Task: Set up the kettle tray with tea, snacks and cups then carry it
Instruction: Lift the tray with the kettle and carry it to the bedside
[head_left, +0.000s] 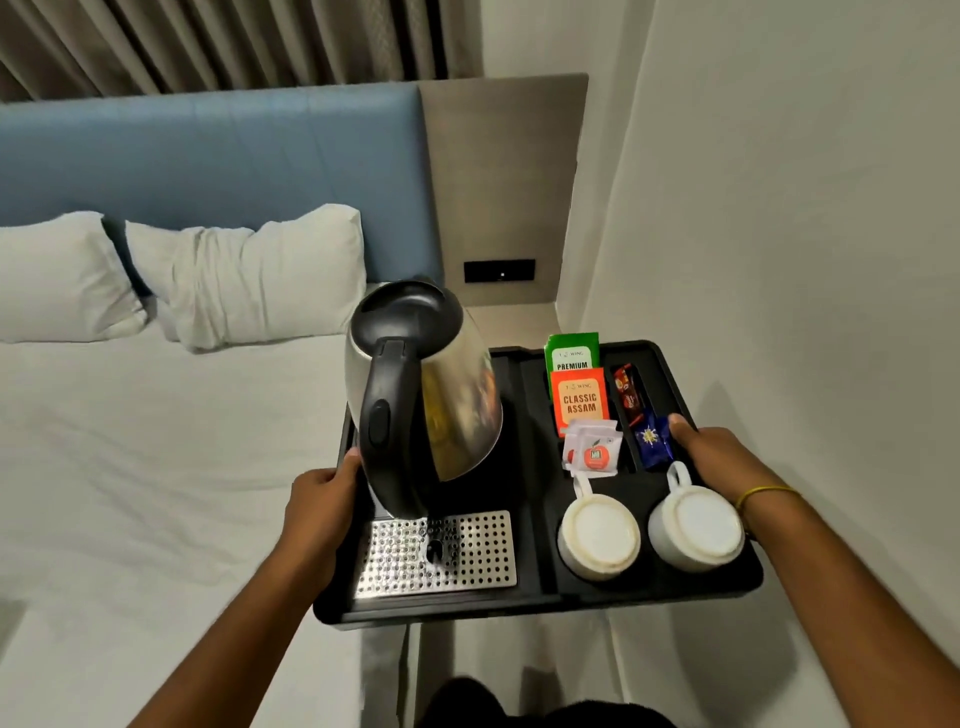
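A black kettle tray (540, 597) is held in the air between a bed and a wall. My left hand (322, 493) grips its left edge and my right hand (717, 457) grips its right edge. On it stands a steel kettle (431, 395) with a black handle and lid, above a perforated metal drip plate (441, 556). Two white cups (597, 535) (696, 530) sit upside down at the front right. Behind them lie green and orange tea sachets (579, 400), small white sachets (592, 447), and red and blue snack packets (652, 441).
A bed with white sheet (156, 467) and two pillows (244, 275) lies to the left, with a blue headboard (208, 156) behind. A bedside shelf (514, 322) with a black switch panel (498, 270) is ahead. A white wall (805, 260) runs close on the right.
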